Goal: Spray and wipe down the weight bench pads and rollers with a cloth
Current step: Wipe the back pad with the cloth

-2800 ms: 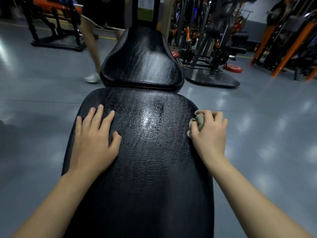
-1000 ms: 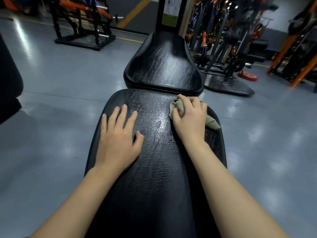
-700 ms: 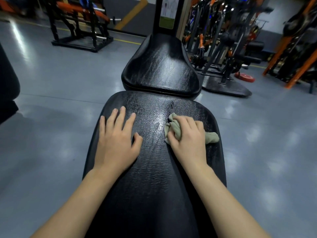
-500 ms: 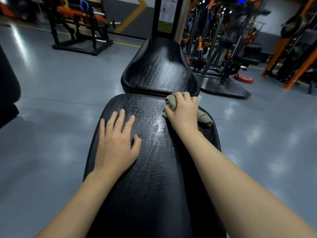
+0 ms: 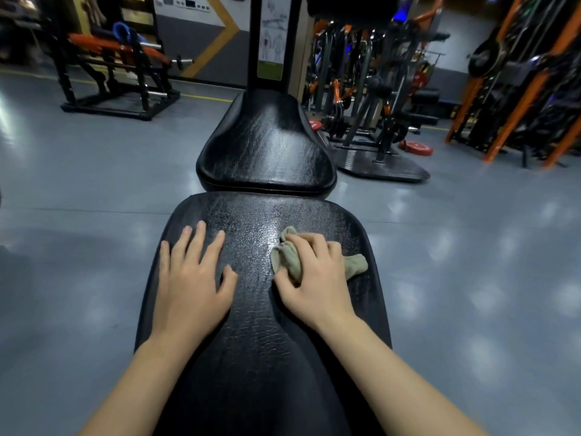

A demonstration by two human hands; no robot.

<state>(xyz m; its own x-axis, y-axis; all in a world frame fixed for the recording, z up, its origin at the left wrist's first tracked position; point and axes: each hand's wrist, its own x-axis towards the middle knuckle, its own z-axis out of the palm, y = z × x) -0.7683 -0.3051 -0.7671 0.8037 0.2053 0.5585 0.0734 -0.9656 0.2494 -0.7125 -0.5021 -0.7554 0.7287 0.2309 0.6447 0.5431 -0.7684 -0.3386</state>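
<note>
Right hand (image 5: 317,286) grips the bunched cloth (image 5: 286,259) on the pad (image 5: 261,357), toward its far end; left hand (image 5: 191,286) lies flat beside, fingers straight. Past the pad: a seat (image 5: 264,152), then a post (image 5: 269,42); a red plate (image 5: 415,148) to the right.

Nothing is legible: the white-and-green placard (image 5: 272,36) on the black upright post (image 5: 252,42) behind the black cracked-leather seat pad (image 5: 264,152) is blurred

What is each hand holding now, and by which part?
The right hand grips the crumpled grey-green cloth around its middle. The left hand lies flat on the black leather bench pad, holding nothing.
</note>
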